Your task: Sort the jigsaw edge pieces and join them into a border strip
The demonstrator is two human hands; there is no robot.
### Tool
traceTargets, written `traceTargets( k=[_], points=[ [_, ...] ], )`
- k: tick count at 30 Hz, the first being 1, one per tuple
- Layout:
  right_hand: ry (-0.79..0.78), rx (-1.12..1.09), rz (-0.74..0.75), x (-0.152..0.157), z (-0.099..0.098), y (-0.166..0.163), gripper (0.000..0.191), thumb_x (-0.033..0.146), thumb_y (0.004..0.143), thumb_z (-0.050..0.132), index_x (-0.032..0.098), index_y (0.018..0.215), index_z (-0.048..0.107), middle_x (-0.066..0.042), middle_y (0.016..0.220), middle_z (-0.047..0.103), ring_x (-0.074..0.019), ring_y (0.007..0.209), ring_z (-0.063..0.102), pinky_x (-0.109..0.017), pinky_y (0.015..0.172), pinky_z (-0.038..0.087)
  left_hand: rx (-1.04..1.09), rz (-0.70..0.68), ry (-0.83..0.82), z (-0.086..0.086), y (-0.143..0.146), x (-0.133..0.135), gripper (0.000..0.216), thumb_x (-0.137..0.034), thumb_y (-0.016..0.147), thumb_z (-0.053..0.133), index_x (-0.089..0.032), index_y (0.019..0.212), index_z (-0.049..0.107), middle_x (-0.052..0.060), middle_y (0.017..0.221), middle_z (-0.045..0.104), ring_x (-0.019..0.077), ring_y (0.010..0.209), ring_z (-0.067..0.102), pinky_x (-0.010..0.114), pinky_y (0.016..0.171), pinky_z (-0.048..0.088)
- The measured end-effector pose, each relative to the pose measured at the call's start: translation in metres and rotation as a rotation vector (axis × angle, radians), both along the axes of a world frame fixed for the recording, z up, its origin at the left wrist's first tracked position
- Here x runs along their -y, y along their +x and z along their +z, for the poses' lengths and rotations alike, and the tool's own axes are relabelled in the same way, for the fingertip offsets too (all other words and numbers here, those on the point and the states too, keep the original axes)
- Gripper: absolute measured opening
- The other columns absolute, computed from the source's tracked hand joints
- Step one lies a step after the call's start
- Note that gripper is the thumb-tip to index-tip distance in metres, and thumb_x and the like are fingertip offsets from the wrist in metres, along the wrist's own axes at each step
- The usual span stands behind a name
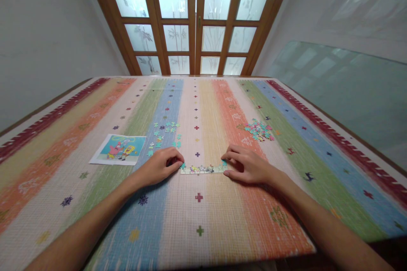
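A joined strip of jigsaw puzzle pieces [203,170] lies on the striped tablecloth in front of me, pale along its lower edge. At its left end my left hand [163,164] pinches a small teal puzzle piece [182,165] between thumb and fingertips. My right hand [246,164] has its thumb and fingers closed around the strip's other end, where a teal puzzle piece [224,162] shows at the fingertips. Whether these end pieces are locked into the strip I cannot tell.
Loose teal puzzle pieces [157,139] are spread beyond my left hand. A mixed pile of pieces [259,130] sits beyond my right hand. The printed cartoon picture [119,150] lies at left on the tablecloth [187,220]. Glazed wooden doors [194,21] stand behind the table.
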State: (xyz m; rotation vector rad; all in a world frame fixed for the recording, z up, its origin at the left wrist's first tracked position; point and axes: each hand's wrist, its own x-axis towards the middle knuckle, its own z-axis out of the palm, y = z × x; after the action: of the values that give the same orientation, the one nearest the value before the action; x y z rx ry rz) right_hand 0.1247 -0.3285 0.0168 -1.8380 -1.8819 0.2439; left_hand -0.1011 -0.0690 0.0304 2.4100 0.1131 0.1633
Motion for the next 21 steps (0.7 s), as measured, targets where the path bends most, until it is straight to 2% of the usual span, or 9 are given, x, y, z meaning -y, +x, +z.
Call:
traceTargets(
  k=[21],
  points=[
    [-0.016,0.009,-0.014,0.0000,0.0018,-0.0007,0.028,0.038,0.092,0.062,0.017,0.109,0.063,-0.008,0.095,0.058,-0.0208,0.083,0.057,-0.036,0.074,0.046,-0.003,0.006,0.062,-0.0017,0.0004,0.0026,0.019,-0.035,0.095,0.054,-0.022,0.086,0.066,0.005,0.086,0.066,0.0195,0.076,0.058,0.036,0.077,0.048]
  ],
)
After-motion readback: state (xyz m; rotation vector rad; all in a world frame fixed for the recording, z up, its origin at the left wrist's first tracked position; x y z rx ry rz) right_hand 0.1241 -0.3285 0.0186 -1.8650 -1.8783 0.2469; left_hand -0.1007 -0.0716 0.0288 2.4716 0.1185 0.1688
